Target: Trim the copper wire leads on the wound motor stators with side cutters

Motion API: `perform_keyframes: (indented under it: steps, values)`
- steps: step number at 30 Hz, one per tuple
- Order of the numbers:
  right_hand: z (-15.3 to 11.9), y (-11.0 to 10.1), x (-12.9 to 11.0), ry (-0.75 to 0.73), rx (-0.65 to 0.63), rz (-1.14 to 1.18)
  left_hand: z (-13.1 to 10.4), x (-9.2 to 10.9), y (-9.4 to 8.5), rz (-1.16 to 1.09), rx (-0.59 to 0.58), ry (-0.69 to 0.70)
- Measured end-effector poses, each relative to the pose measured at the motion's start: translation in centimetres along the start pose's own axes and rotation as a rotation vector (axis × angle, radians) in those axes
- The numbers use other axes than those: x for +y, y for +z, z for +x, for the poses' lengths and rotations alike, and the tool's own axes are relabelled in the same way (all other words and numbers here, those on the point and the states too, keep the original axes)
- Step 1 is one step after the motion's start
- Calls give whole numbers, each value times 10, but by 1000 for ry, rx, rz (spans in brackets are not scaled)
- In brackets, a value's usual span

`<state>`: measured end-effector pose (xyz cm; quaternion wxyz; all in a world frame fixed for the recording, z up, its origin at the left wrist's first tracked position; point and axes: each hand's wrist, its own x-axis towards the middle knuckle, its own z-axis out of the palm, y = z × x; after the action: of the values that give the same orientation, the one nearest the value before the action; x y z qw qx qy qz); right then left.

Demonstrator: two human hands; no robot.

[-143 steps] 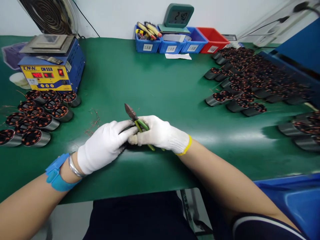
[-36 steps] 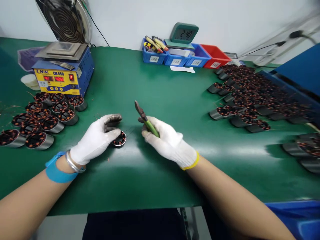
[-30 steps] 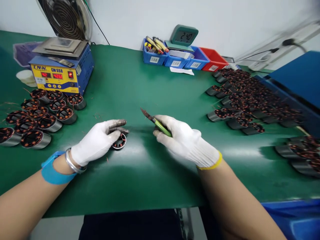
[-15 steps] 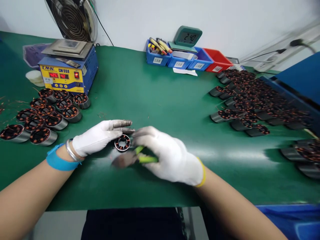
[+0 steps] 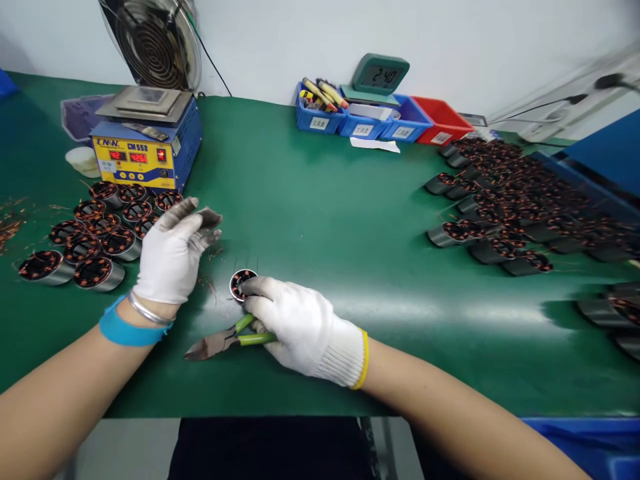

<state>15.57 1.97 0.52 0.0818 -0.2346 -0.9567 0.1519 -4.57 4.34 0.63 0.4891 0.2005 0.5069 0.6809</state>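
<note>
My right hand [image 5: 295, 327], in a white glove with a yellow cuff, keeps green-handled cutting pliers [image 5: 215, 345] in its palm, jaws pointing left and down. Its thumb and forefinger rest on the near right rim of a small motor stator [image 5: 243, 285], a ring with copper windings and thin wires sticking up. My gloved left hand [image 5: 173, 250] is raised beside it, fingers apart, loosely bent and darkened at the tips, with nothing visible in them. Short copper wire clippings [image 5: 207, 283] lie between that hand and the stator.
Several stators [image 5: 100, 273] stand at left before a blue-yellow CM558 unit [image 5: 145, 150]; a fan [image 5: 155, 53] is behind. Many more stators [image 5: 525, 200] fill the right side. Blue bins [image 5: 320, 120], a red bin [image 5: 440, 123] and a clock [image 5: 381, 73] line the wall.
My left hand has left the stator, moving left and up towards the group of stators. My right hand has moved left onto the stator's rim, the pliers shifting left and down with it.
</note>
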Motion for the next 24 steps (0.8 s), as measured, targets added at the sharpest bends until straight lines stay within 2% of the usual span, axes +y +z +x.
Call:
perform_keyframes:
  steps: [2, 4, 6, 8, 12, 14, 15, 19, 21, 24]
  values:
    - [0, 0, 0, -6, -6, 18, -2, 3, 0, 115, -123, -76]
    - [1, -1, 0, -2, -24, 32, -8, 2, 3, 326, -318, -241]
    - [1, -4, -2, 15, -41, 40, -15, 0, 6, 515, -436, -351]
    - [2, -5, -3, 31, -53, 42, -19, -1, 8, 590, -394, -314]
    - [2, -2, -3, 36, -57, 57, -14, 10, 2, 400, -53, 105]
    - [1, 0, -2, 18, -40, 94, -8, 17, -2, 321, -42, 154]
    - [1, 0, 0, 3, -19, 121, -6, 19, -4, 304, -102, 100]
    - [-6, -9, 10, -74, 154, 226, -3, 15, -8, 344, -489, -293]
    - [-9, -18, 19, 0, 225, 190, -5, 11, -8, 400, -616, -405]
    - [-11, -31, 37, 192, 203, -40, -8, 8, -5, 419, -676, -435]
